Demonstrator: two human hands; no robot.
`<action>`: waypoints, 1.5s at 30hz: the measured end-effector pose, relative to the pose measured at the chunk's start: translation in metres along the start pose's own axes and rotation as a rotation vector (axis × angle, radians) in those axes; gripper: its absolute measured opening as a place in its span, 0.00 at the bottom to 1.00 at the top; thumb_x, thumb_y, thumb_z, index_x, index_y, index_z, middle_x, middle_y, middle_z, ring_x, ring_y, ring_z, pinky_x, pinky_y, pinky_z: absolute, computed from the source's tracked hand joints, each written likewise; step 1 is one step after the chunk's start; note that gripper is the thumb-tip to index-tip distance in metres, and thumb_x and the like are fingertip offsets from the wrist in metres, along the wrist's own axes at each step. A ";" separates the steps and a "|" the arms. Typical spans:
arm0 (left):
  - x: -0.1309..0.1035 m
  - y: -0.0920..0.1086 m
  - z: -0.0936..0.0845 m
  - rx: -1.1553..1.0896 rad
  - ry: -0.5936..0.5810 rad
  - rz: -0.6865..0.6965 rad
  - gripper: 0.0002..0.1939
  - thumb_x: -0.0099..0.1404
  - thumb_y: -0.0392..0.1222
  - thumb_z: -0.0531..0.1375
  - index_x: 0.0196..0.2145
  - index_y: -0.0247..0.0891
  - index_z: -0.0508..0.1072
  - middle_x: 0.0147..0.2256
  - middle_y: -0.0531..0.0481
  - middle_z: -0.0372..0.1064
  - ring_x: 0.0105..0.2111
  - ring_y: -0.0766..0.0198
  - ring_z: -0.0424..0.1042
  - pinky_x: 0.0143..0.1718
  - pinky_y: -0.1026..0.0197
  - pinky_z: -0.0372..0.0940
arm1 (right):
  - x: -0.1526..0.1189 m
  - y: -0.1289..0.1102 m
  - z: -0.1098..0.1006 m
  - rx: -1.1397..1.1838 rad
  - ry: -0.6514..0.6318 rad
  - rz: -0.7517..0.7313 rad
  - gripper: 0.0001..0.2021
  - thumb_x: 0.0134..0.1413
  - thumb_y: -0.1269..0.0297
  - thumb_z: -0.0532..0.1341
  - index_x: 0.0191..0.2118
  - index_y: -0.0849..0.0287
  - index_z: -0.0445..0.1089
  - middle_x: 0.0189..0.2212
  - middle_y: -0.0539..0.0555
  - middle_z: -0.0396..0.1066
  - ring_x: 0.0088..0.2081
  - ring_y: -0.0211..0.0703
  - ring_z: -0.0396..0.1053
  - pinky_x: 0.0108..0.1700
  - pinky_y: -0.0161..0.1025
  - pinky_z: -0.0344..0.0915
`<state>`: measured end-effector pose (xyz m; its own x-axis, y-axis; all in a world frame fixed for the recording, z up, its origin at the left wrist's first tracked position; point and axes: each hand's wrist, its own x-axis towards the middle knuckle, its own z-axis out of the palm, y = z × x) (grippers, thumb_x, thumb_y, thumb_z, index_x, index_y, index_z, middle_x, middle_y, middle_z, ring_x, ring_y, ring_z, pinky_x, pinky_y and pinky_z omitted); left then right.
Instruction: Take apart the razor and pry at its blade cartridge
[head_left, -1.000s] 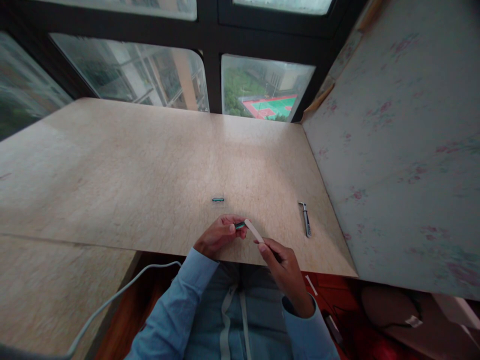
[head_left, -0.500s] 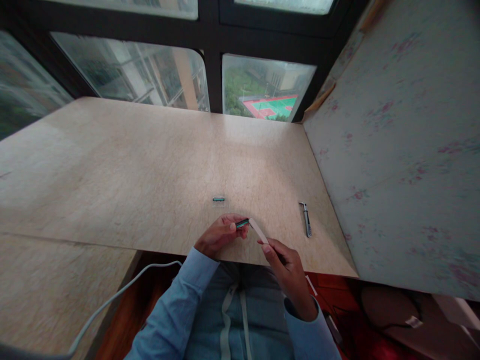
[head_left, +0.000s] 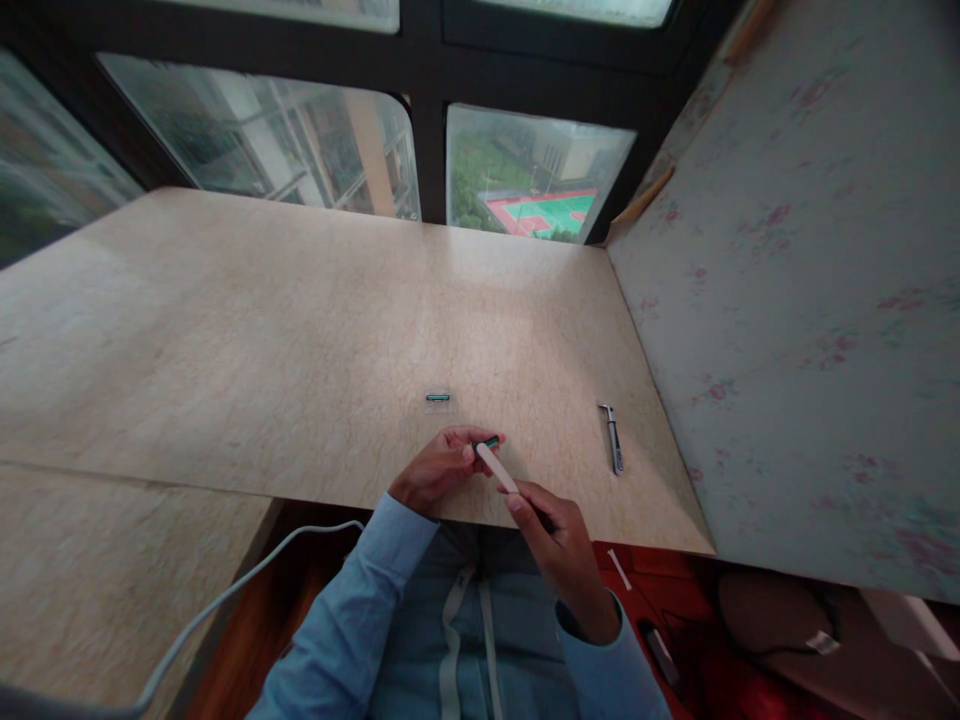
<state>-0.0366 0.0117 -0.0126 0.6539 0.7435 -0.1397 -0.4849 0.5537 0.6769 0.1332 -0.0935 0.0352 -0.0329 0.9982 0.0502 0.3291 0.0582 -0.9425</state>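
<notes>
Counter [head_left: 315,310], pale, mottled, reaching back to the window [head_left: 429,150], dark-framed, several panes; wall [head_left: 825,400], floral-patterned, along the counter's right side; cable [head_left: 217,604], pale, curving past the near left edge; right hand [head_left: 553,528], fingers closed on the stick [head_left: 498,470]; left hand [head_left: 442,464], pinching a cartridge [head_left: 493,441], above the near edge; razor [head_left: 614,448], on the counter at right, well apart from both hands; stick, flat, pale, tip at the cartridge, contact unclear; cartridge, dark and green; second cartridge [head_left: 438,398], on the counter beyond the left hand

Dark-framed windows [head_left: 270,135] overlooking a sports court [head_left: 551,212] meet a floral wall [head_left: 787,300].
</notes>
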 end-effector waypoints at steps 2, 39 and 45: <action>0.000 0.000 0.000 0.007 -0.005 0.001 0.25 0.44 0.50 0.76 0.39 0.35 0.82 0.31 0.48 0.76 0.28 0.68 0.71 0.33 0.65 0.65 | 0.000 0.001 0.000 -0.005 -0.005 0.003 0.19 0.66 0.54 0.56 0.45 0.63 0.79 0.25 0.52 0.71 0.26 0.40 0.66 0.28 0.34 0.59; -0.001 -0.003 -0.002 -0.056 0.047 0.015 0.25 0.44 0.46 0.76 0.41 0.35 0.81 0.35 0.45 0.78 0.33 0.64 0.74 0.38 0.62 0.68 | 0.000 -0.003 0.010 0.042 0.047 0.007 0.20 0.64 0.53 0.56 0.42 0.63 0.79 0.23 0.52 0.70 0.24 0.39 0.65 0.27 0.34 0.62; 0.000 -0.001 0.000 -0.015 -0.006 0.051 0.27 0.45 0.48 0.76 0.42 0.34 0.81 0.32 0.46 0.76 0.29 0.67 0.72 0.33 0.64 0.65 | 0.003 0.006 0.006 0.050 0.110 0.072 0.21 0.63 0.51 0.57 0.41 0.64 0.79 0.18 0.48 0.59 0.22 0.37 0.58 0.24 0.33 0.56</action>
<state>-0.0355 0.0112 -0.0134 0.6317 0.7686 -0.1009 -0.5265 0.5210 0.6719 0.1296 -0.0905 0.0276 0.0935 0.9955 0.0149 0.2790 -0.0119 -0.9602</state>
